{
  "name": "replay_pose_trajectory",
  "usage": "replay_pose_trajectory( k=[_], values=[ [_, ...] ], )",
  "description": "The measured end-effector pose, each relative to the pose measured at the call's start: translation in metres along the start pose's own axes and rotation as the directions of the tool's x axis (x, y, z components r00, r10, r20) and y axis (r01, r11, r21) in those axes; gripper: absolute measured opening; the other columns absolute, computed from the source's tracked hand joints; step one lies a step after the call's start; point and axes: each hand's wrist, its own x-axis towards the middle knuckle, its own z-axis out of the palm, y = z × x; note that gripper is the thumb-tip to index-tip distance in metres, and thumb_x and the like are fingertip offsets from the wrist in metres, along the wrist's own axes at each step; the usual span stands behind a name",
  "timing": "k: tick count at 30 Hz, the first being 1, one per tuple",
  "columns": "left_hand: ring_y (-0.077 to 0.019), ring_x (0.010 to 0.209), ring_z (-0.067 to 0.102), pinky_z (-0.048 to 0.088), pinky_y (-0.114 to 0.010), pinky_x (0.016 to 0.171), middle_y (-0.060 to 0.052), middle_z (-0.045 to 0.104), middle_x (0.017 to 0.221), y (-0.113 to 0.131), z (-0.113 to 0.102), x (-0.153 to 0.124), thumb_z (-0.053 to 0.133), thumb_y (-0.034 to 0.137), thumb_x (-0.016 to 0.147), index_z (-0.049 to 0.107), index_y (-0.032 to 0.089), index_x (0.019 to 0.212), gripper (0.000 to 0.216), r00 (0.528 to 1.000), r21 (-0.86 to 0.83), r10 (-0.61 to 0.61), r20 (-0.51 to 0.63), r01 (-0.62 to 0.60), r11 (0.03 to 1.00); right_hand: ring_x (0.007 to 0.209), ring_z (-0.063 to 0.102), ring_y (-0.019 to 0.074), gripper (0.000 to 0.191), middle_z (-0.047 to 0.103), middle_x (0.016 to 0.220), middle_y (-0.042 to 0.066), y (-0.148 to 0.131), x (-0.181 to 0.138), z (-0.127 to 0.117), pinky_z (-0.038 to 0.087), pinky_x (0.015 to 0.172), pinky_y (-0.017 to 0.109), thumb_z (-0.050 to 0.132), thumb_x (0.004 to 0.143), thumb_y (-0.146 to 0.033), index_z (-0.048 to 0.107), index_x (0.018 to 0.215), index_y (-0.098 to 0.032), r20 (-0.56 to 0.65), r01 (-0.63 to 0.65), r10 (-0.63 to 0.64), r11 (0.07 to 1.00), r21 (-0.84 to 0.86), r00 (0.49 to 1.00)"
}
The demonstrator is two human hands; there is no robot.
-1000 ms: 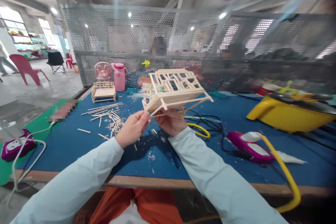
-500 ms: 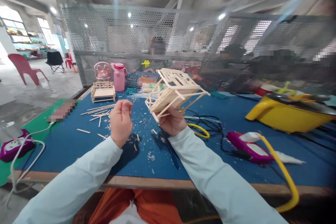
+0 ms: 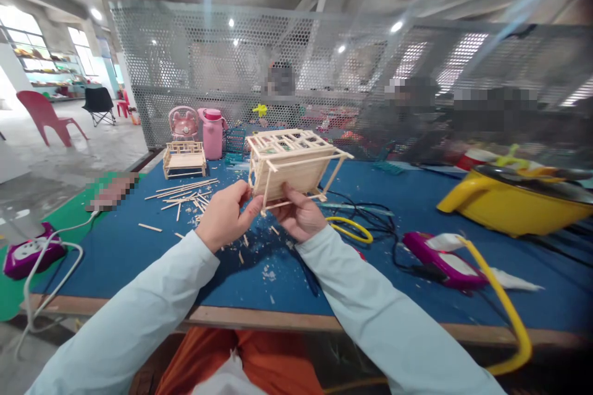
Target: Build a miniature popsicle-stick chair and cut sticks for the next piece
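A small model made of pale wooden sticks (image 3: 290,163) is held in the air above the blue table (image 3: 115,253), tilted with its lattice side up. My right hand (image 3: 299,213) grips it from below, fingers wrapped round its lower rails. My left hand (image 3: 225,216) is closed at the model's lower left corner, thumb and fingers pinching a stick there. Both arms wear pale blue sleeves.
Loose sticks and wood crumbs (image 3: 185,197) lie left of my hands. A finished stick bench (image 3: 184,159), pink bottle (image 3: 212,133), yellow pot (image 3: 514,200), purple glue gun (image 3: 438,256), yellow cable (image 3: 352,231) and a purple power strip (image 3: 23,253) stand around. Mesh fence behind, people beyond it.
My left hand, which had let go and hung closed to the left, has come back to the model's corner. The model has turned and dropped a little lower.
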Motion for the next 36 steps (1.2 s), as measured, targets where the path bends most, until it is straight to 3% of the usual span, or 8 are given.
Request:
replay_pose_trajectory(
  k=[8,14,21,29,31,33,36],
  values=[
    [-0.0165,0.063,0.053,0.030,-0.026,0.055,-0.005,0.062,0.071,-0.002,0.003,-0.002,0.041,0.029,0.083,0.056,0.018,0.076,0.020,0.997,0.319,-0.062,-0.036,0.070,0.945,0.061,0.065,0.0167,0.043,0.070,0.070,-0.002,0.004,-0.006,0.006,0.057,0.061,0.030,0.080,0.049,-0.024,0.067,0.089,-0.018,-0.073,0.082,-0.090,0.991,-0.109,0.993],
    [-0.0168,0.062,0.056,0.028,-0.026,0.053,-0.006,0.063,0.070,0.001,0.003,-0.003,0.039,0.033,0.085,0.058,0.018,0.075,0.026,0.995,0.421,-0.075,-0.065,0.095,0.902,0.061,0.063,0.0129,0.028,0.069,0.069,-0.004,0.009,-0.007,0.010,0.055,0.056,0.024,0.080,0.046,-0.023,0.068,0.070,-0.020,-0.150,0.137,-0.153,0.984,-0.114,0.977],
    [-0.0169,0.066,0.056,0.030,-0.025,0.054,-0.006,0.063,0.075,-0.004,0.000,0.000,0.033,0.029,0.088,0.056,0.018,0.081,0.026,1.000,0.345,0.001,0.016,-0.007,0.938,0.060,0.062,0.0138,0.023,0.069,0.067,-0.003,0.007,-0.008,0.011,0.056,0.058,0.029,0.080,0.045,-0.021,0.067,0.063,-0.018,-0.158,0.145,-0.164,0.981,-0.125,0.974],
    [-0.0121,0.061,0.049,0.033,-0.022,0.057,-0.002,0.056,0.067,-0.014,-0.010,0.007,0.031,0.033,0.089,0.050,0.018,0.069,0.032,0.973,0.064,0.155,0.169,-0.168,0.984,0.063,0.063,0.0163,0.025,0.068,0.067,-0.003,0.003,-0.006,0.006,0.057,0.058,0.031,0.079,0.047,-0.020,0.065,0.069,-0.018,-0.146,0.124,-0.139,0.986,-0.108,0.979],
    [-0.0101,0.054,0.042,0.030,-0.021,0.054,0.001,0.048,0.058,-0.018,-0.012,0.008,0.033,0.034,0.088,0.045,0.018,0.061,0.033,0.988,0.015,0.133,0.077,-0.134,0.991,0.063,0.063,0.0158,0.025,0.068,0.068,-0.002,0.003,-0.005,0.005,0.057,0.055,0.029,0.079,0.047,-0.019,0.065,0.068,-0.017,-0.146,0.120,-0.135,0.987,-0.111,0.980],
    [-0.0092,0.050,0.036,0.028,-0.021,0.051,0.003,0.039,0.051,-0.021,-0.015,0.008,0.035,0.034,0.087,0.039,0.018,0.056,0.035,0.987,-0.025,0.050,-0.150,-0.054,0.998,0.061,0.062,0.0143,0.024,0.068,0.067,-0.003,0.003,-0.004,0.005,0.055,0.050,0.026,0.078,0.046,-0.017,0.065,0.066,-0.017,-0.176,0.130,-0.149,0.985,-0.116,0.973],
    [-0.0096,0.051,0.037,0.030,-0.022,0.052,0.003,0.040,0.053,-0.020,-0.018,0.006,0.032,0.032,0.088,0.045,0.018,0.061,0.033,0.882,-0.119,-0.056,-0.468,0.001,0.993,0.058,0.061,0.0126,0.022,0.067,0.063,-0.004,0.004,-0.001,0.005,0.053,0.046,0.022,0.078,0.044,-0.016,0.065,0.062,-0.017,-0.260,0.197,-0.227,0.971,-0.135,0.939]
  ],
)
